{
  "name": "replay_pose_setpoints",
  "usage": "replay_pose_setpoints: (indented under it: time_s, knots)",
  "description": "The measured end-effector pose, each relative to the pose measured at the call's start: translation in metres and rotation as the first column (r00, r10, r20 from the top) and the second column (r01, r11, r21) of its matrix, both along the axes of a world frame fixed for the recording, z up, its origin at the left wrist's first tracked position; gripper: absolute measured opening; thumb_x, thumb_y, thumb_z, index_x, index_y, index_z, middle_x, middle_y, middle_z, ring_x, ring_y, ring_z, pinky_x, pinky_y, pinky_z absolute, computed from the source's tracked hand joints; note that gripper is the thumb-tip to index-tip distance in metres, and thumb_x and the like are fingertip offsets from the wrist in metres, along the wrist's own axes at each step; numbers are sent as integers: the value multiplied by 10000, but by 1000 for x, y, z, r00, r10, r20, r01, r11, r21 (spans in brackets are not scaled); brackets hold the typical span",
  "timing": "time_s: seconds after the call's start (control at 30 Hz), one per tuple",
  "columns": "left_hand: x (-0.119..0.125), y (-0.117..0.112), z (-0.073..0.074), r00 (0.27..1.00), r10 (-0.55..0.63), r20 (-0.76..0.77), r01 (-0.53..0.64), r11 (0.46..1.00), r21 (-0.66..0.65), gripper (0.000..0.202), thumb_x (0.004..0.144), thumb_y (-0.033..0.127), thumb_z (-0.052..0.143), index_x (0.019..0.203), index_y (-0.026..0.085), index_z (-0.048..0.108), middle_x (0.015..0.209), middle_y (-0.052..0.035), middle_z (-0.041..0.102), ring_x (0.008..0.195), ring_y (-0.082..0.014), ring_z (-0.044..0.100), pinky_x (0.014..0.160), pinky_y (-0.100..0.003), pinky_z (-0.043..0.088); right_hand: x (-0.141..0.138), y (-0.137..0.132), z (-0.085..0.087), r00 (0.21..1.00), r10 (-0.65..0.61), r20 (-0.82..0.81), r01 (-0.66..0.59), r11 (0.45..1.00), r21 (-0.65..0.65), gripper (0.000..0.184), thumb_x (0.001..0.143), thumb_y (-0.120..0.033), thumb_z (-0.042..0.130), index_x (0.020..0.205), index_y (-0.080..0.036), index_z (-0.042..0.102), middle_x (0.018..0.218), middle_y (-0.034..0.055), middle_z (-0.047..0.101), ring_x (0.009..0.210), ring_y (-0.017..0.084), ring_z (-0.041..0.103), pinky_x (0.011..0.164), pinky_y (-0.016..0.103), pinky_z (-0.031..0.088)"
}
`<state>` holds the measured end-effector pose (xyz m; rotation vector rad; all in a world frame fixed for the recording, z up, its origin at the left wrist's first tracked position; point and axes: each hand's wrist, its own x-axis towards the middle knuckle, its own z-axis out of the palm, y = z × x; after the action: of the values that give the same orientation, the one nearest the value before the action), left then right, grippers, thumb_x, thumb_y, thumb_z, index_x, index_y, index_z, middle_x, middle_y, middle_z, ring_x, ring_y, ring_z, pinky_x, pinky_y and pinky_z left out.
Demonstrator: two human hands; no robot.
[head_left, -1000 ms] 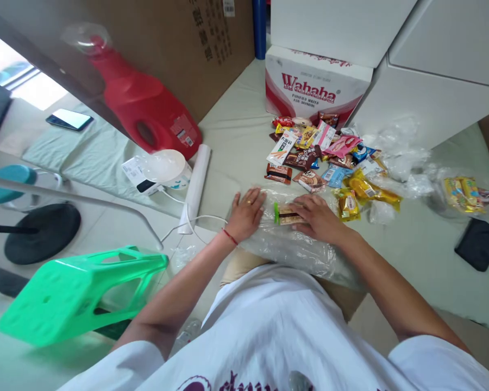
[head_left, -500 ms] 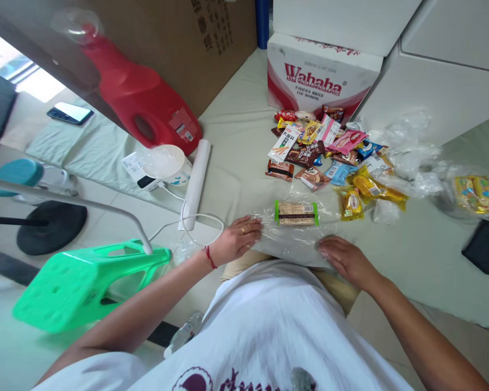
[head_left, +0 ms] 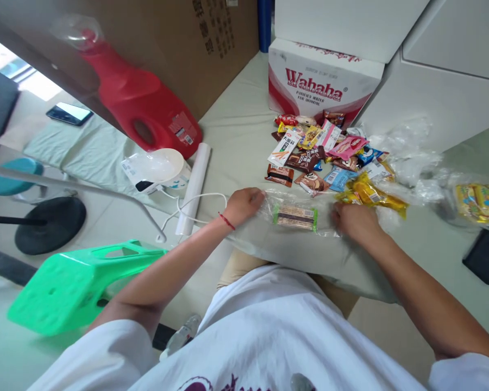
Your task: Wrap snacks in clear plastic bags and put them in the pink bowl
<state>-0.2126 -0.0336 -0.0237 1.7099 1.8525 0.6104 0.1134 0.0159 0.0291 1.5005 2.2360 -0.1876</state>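
A wrapped snack bar (head_left: 295, 217) with green ends lies on the cloth-covered surface near my body, with clear plastic film (head_left: 269, 202) over it. At the film's left side my left hand (head_left: 244, 205) is closed, fingers curled on its edge. My right hand (head_left: 356, 220) is closed on the film's other side, beside the yellow-wrapped snacks (head_left: 370, 193); its fingertips are partly hidden and slightly blurred. Behind the film lies a pile of small packaged snacks (head_left: 305, 157).
A Wahaha carton (head_left: 318, 87) stands behind the pile. Left are a red jug (head_left: 142, 103), a white roll (head_left: 193, 190), a paper cup (head_left: 173, 163) and a green stool (head_left: 65, 288). Crumpled clear plastic (head_left: 411, 146) and a black pouch (head_left: 486, 256) lie right.
Both hands have moved away from my body, taking the near edge of the film up and over the snack bar. Their fingers have gone from lying flat to closed.
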Motion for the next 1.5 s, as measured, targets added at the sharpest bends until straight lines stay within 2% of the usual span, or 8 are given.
replay_pose_setpoints:
  time_s: [0.2, 0.33, 0.47, 0.77, 0.9, 1.1, 1.3, 1.5]
  knots:
    - [2, -8, -14, 990, 120, -75, -107, 981, 162, 186, 832, 310, 647, 954, 199, 732, 1081, -113, 689, 1071, -283, 578, 1018, -471, 471, -34, 39, 27, 890, 345, -299, -283, 931, 233, 429, 950, -235, 541, 1364, -234, 656, 1249, 168, 649, 1174, 367, 537, 920, 468, 466]
    - [6, -18, -16, 985, 161, 60, -171, 939, 298, 94, 846, 273, 641, 888, 231, 713, 1191, -91, 655, 1165, -264, 532, 1058, -456, 472, -81, 70, 6, 641, 645, -416, -609, 758, 234, 522, 906, -179, 608, 1423, -243, 628, 1492, 119, 518, 1271, 350, 407, 1019, 476, 377]
    - [4, -26, -15, 987, 141, 73, -158, 929, 336, 94, 855, 267, 627, 857, 211, 702, 1209, -104, 638, 1218, -269, 516, 1097, -482, 449, -119, 92, -16, 541, 660, -522, -709, 691, 139, 244, 969, -283, 586, 1089, -226, 791, 1241, 105, 682, 1168, 316, 464, 967, 436, 343]
    - [5, -27, -16, 986, 168, -10, -148, 895, 421, 440, 837, 448, 700, 1179, 199, 585, 1379, -157, 506, 1409, -329, 406, 1174, -543, 392, -157, 97, -13, 883, 372, -286, -413, 906, -96, 366, 1025, -334, 450, 1147, -129, 728, 1069, 167, 752, 956, 263, 683, 773, 303, 428]
    - [21, -13, -20, 985, 170, -36, -145, 918, 369, 906, 772, 514, 779, 1500, 190, 349, 1514, -199, 422, 1497, -371, 322, 1212, -551, 336, -159, 88, -11, 925, 284, -252, -311, 948, -72, 408, 1035, -347, 417, 1170, -114, 723, 1089, 194, 752, 972, 285, 703, 744, 307, 430]
    - [25, 10, -26, 951, 266, 155, -286, 950, 123, 1151, 720, 461, 821, 1622, 189, 160, 1321, -172, 625, 1077, -303, 663, 953, -459, 514, -145, 75, 0, 860, 274, -430, -299, 954, 10, 389, 1052, -364, 415, 1106, -174, 751, 1025, 108, 768, 935, 234, 696, 734, 283, 417]
    - [10, 22, -24, 928, 209, 309, -215, 977, -16, 445, 732, 208, 686, 1176, 189, 692, 661, 50, 574, 640, -150, 554, 655, -272, 433, -117, 31, 7, 766, 430, -478, -460, 886, 61, 387, 1043, -423, 474, 1298, -215, 679, 1177, 111, 728, 1012, 259, 677, 773, 305, 429]
    - [11, 15, -31, 860, 157, 485, -206, 977, 48, 53, 703, 166, 553, 720, 182, 599, 621, 54, 506, 602, -107, 450, 600, -222, 348, -78, 26, 2, 893, 317, -321, -316, 947, 56, 558, 971, -416, 591, 1489, -219, 526, 1266, 133, 697, 1045, 297, 663, 771, 332, 445]
